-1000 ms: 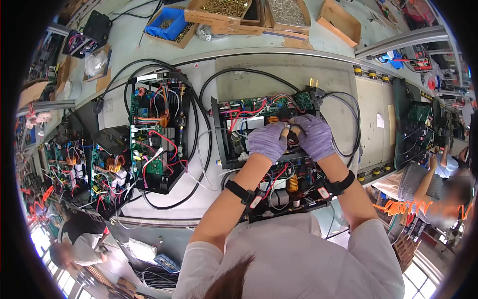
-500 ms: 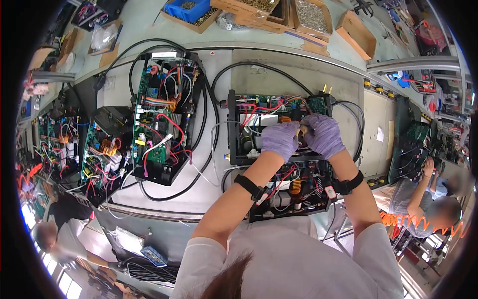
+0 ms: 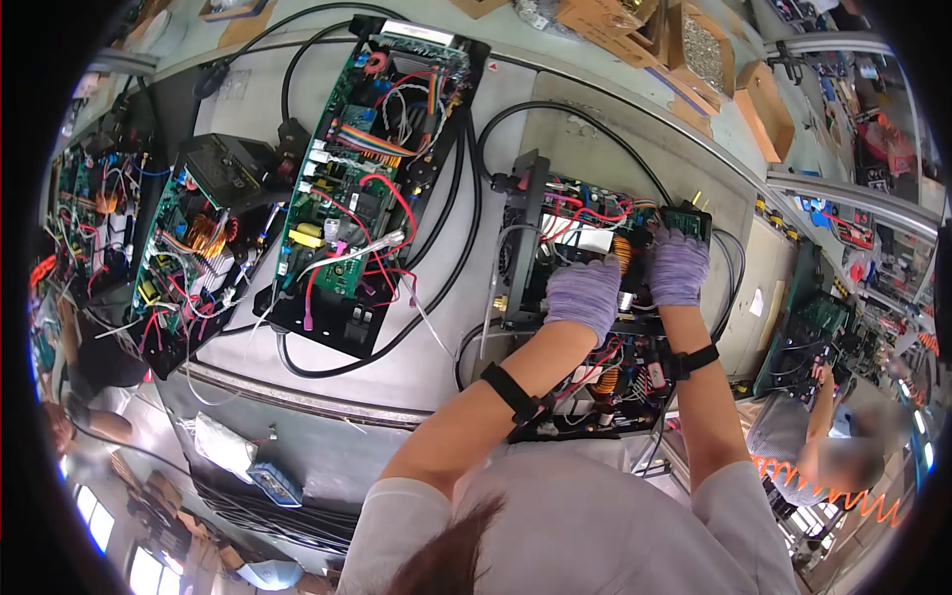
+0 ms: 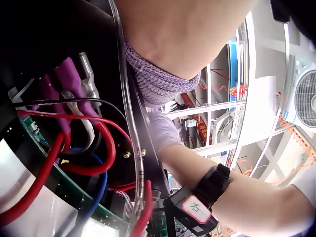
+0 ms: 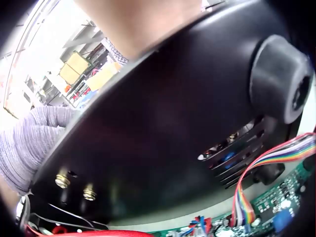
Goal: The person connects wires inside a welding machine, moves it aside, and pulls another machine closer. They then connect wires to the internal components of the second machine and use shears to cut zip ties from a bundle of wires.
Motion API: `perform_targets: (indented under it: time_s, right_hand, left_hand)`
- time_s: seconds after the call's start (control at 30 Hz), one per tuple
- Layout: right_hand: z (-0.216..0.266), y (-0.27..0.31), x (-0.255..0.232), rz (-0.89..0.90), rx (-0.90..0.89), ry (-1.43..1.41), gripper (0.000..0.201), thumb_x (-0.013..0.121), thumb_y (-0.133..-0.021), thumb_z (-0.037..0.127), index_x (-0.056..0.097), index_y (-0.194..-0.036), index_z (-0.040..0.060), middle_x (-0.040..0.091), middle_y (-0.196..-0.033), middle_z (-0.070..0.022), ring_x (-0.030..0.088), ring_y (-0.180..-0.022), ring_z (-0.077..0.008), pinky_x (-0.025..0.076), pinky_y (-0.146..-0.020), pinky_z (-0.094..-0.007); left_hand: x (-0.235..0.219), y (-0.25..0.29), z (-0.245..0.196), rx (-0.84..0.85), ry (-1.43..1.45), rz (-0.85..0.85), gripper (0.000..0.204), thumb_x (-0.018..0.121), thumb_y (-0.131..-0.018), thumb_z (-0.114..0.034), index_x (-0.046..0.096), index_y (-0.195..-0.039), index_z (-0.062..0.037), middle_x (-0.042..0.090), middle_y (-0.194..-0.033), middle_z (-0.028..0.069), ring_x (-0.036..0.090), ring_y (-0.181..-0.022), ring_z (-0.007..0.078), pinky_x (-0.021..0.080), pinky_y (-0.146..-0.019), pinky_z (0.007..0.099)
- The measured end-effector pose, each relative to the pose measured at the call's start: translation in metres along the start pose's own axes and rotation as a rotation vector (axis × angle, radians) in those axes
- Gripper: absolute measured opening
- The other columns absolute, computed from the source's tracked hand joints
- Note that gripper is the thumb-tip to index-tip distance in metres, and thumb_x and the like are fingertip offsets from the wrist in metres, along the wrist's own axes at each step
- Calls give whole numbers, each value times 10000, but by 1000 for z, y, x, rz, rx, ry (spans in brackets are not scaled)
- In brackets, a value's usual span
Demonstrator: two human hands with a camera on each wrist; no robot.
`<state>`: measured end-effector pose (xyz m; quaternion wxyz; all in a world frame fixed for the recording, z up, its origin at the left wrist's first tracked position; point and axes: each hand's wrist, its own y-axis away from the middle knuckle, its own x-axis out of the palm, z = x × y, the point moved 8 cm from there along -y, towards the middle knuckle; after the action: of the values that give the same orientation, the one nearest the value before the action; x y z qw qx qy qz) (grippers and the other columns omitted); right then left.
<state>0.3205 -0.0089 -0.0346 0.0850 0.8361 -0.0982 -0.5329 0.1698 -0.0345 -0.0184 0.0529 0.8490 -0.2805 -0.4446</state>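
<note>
Purple-gloved, the left hand [image 3: 583, 296] and right hand [image 3: 679, 268] flank the copper coil [image 3: 622, 251], the black chassis [image 3: 528, 233] around it; fingertips are hidden, so I can't tell their grip. Press gently, sparing red wires [image 4: 110, 148].

Left hand [image 3: 583, 296]: glove [image 3: 591, 282] of mottled purple-and-white ribbed knit fabric
Right hand [image 3: 678, 268]: matching mottled purple-and-white knit glove [image 3: 680, 256]
Left strap [image 3: 511, 394]: wide black fabric band
Right strap [image 4: 213, 185]: black band carrying a boxy black plastic case [image 4: 183, 211]
Case label [image 4: 197, 209]: white rounded rectangle, red border, one dark character
Shirt [image 3: 605, 516]: pale grey cloth, short sleeves [image 3: 397, 516]
</note>
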Motion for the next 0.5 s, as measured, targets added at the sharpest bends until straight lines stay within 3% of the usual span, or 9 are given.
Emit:
perform_targets:
  time_s: [0.23, 0.5]
  right_hand:
    - [5, 8, -15, -55, 38, 45, 273, 561, -770, 294, 640, -1003, 176, 627, -983, -6, 569, -963, -226, 394, -878, -449]
    - [5, 13, -42, -217, 84, -19, 244, 651, -695, 276, 669, -926, 201, 648, -969, 13, 556, -961, -242, 374, -870, -475]
  left_hand:
    - [6, 0, 0, 16, 7, 49, 237, 515, -830, -164, 572, -1044, -81, 653, -871, 97, 651, -810, 255, 494, -717, 411]
    - [12, -2, 2, 21, 57, 53, 236, 533, -839, -194, 571, -1043, -82, 654, -839, 91, 654, -782, 262, 499, -666, 398]
